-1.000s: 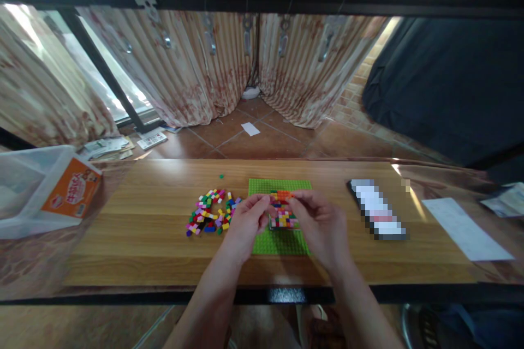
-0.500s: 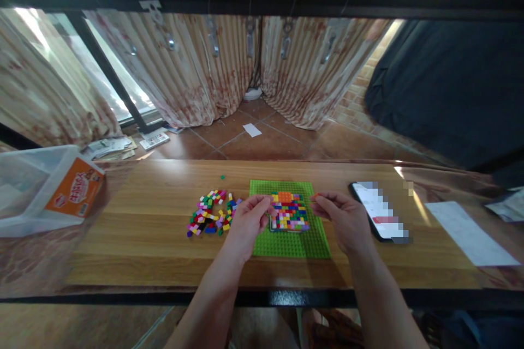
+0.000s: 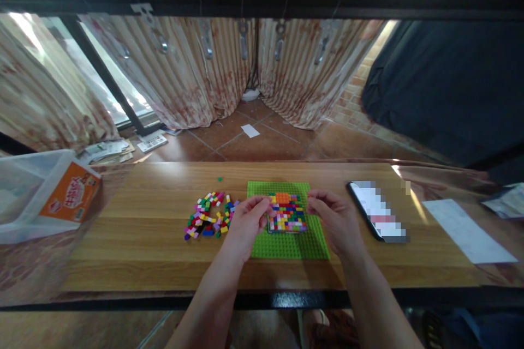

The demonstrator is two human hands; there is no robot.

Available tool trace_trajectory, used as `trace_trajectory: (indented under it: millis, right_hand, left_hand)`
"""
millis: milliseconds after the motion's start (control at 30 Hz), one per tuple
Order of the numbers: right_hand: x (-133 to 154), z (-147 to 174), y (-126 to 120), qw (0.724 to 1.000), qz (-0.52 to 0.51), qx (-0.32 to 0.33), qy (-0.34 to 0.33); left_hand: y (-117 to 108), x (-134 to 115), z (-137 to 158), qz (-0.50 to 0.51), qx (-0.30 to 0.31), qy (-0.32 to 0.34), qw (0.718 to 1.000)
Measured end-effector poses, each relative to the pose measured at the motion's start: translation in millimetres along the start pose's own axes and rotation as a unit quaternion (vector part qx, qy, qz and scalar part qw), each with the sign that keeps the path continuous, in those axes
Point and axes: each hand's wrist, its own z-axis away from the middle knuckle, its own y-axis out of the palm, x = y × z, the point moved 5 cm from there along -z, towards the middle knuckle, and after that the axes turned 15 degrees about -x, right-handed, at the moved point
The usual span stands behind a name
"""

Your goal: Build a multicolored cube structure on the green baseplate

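A block of many-coloured toy bricks (image 3: 287, 218) stands on the green studded baseplate (image 3: 286, 248), with an orange patch on its far side. My left hand (image 3: 251, 217) is at the block's left edge, thumb and fingers pinched together; whatever lies between them is hidden. Just off the block's right side, my right hand (image 3: 331, 215) pinches a small orange brick (image 3: 310, 195), mostly covered by the fingertips. Left of the baseplate lies a pile of loose coloured bricks (image 3: 204, 218), partly behind my left hand.
A phone (image 3: 376, 210) lies right of the baseplate, and a white paper sheet (image 3: 469, 232) farther right. At the left stands a clear plastic bin (image 3: 28, 196) with an orange label. One green brick (image 3: 220, 179) sits apart on the wooden tabletop (image 3: 139, 229).
My right hand has moved slightly left, toward the block, with the orange brick. My left hand stays almost in place. The whole view has shifted a little.
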Motion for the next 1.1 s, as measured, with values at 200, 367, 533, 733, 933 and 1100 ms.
trace_trajectory:
  millis: [200, 367, 533, 733, 933, 1100]
  right_hand:
    - [-3, 0, 0, 1.0, -0.005, -0.008, -0.002]
    - [-7, -3, -2, 1.0, 0.008, -0.017, -0.008]
    - [-11, -8, -4, 0.993, 0.083, -0.024, -0.075]
    - [-5, -4, 5, 0.949, 0.219, -0.008, -0.225]
    - [-2, -4, 13, 0.924, 0.249, 0.008, -0.29]
    - [-2, -3, 21, 0.908, 0.249, 0.032, -0.336]
  left_hand:
    - [0, 1, -2, -0.001, 0.003, 0.0, 1.0]
    - [-1, 2, -2, 0.0, 0.001, -0.002, 1.0]
    - [-3, 2, -4, 0.0, 0.001, -0.002, 1.0]
    - [-5, 1, -3, -0.003, -0.006, -0.003, 1.0]
    - [-7, 0, -1, -0.001, -0.008, -0.007, 1.0]
    - [-9, -2, -1, 0.0, -0.011, -0.004, 1.0]
